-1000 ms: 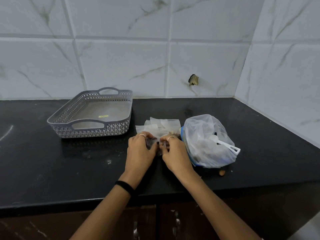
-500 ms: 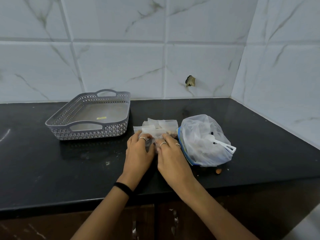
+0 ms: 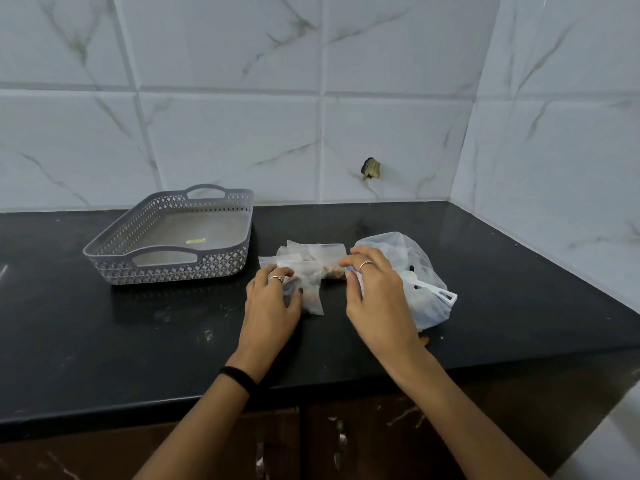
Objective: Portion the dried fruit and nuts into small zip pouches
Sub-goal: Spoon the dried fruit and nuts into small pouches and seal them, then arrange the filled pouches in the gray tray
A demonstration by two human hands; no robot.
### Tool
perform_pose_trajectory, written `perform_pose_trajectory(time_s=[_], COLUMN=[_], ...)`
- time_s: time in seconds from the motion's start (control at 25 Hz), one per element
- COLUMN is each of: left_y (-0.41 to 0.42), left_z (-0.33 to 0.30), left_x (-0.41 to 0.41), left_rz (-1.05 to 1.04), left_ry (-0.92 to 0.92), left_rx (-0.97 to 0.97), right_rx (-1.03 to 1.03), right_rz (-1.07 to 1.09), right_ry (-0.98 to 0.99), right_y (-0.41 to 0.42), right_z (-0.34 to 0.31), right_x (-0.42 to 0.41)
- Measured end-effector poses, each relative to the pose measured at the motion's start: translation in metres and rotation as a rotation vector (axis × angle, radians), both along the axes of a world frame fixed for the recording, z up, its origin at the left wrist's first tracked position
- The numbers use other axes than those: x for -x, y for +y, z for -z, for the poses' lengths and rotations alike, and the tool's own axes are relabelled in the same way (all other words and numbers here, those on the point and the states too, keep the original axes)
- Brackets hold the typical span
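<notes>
A small clear zip pouch (image 3: 313, 299) with brown nuts inside lies on the black counter (image 3: 519, 289). My left hand (image 3: 272, 303) grips its left end, thumb on top. Just behind it lies a pile of empty pouches (image 3: 311, 252). To the right sits the large clear bag of fruit and nuts (image 3: 412, 258) with a blue zip rim. My right hand (image 3: 377, 299) is over its left side and pinches the blue rim between thumb and forefinger. A white scoop (image 3: 438, 294) sticks out of the bag to the right.
A grey perforated basket (image 3: 114, 258) with handles stands at the back left, holding only a small yellow scrap. One loose nut (image 3: 424, 340) lies by my right wrist. Tiled walls close the back and right side. The counter's front edge runs under my forearms.
My right hand has left the small pouch and moved right onto the large bag's rim. My left hand stays on the pouch, which now shows between the hands.
</notes>
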State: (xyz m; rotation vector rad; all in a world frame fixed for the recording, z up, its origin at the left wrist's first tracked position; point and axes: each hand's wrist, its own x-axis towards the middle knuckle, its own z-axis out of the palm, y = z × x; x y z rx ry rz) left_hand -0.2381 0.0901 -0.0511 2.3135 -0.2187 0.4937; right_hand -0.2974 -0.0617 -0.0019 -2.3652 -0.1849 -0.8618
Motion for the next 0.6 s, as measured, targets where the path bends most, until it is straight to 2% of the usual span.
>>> perform_pose_trajectory(time_s=[0.24,0.44,0.6], left_y=[-0.002,0.001,0.001], left_z=[-0.002,-0.004,-0.004], left_x=[-0.002,-0.001,-0.001], left_rz=[-0.050,-0.044,-0.047], left_ry=[-0.064,-0.014,0.015], left_rx=[0.042,0.117,0.086], right_rx=[0.053,0.058,0.067], right_rz=[-0.037,-0.094,-0.103], right_ry=[-0.036,0.058,0.177], right_y=[0.008,0.022,0.026], right_z=[0.005,0.025,0.035], right_x=[-0.003,-0.016,-0.032])
